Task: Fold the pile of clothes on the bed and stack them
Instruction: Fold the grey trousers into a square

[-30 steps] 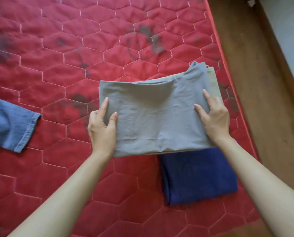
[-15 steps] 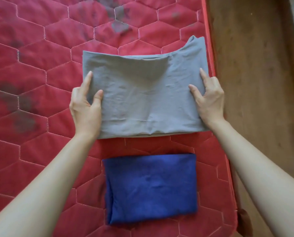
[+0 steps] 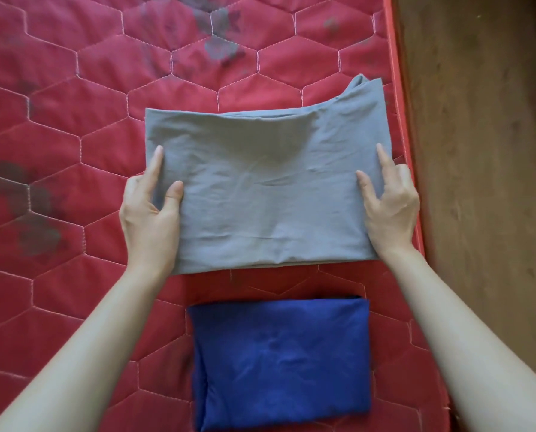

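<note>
A bedroom in a home, seen from above by a person standing at the bedside. A red quilted mattress (image 3: 73, 151) fills most of the frame, stitched in a pale hexagon pattern and marked with dark grey stains toward the upper centre and left. It has no sheet. Its piped edge runs down the right of the frame, beside a strip of brown wooden floor (image 3: 485, 151). 2 folded garments, 1 grey (image 3: 266, 194) and 1 dark blue (image 3: 282, 360), lie on the mattress.
</note>
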{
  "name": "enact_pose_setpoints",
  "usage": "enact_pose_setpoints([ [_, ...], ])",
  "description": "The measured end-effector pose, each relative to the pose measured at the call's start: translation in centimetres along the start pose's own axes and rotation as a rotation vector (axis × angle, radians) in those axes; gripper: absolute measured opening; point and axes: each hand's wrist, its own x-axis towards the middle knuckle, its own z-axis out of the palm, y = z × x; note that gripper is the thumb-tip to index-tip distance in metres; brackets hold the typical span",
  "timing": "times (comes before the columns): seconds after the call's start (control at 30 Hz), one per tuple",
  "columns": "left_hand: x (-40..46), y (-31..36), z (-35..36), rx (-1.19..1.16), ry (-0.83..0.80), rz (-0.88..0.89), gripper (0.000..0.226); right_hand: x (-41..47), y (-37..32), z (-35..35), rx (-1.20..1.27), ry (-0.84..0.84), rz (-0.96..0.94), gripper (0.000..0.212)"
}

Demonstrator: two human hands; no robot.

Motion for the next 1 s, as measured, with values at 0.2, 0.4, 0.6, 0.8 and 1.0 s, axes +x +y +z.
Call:
enact_pose_setpoints([
  [0.2,-0.3,-1.1,0.3,0.070,-0.082,-0.041,0.055,-0.8,1.3,0.6,-0.037,-0.203,0.116,0.053],
  [0.4,-0.4,0.2,1.5,0.659,0.000,0.257,0.058,0.2,-0.6,1.2,-0.326,-0.057,0.065,0.049],
  [0.6,-4.1,0.9,6.3,0.732,-0.280,0.566,0.054,-4.7,-9.2,5.5,-0.174,-0.297,-0.206,0.050],
  [0.8,-3.9,-3.5,5.0,0.812,-0.248,0.473,0.059,-6.1,-2.1,4.9,-0.426,-0.382,-0.022,0.062],
  [1.0,-4.3,-2.4,4.9,0.814,-0.201,0.468,0.059,-3.5,-0.7,2.7,-0.429,-0.388,-0.023,0.059],
])
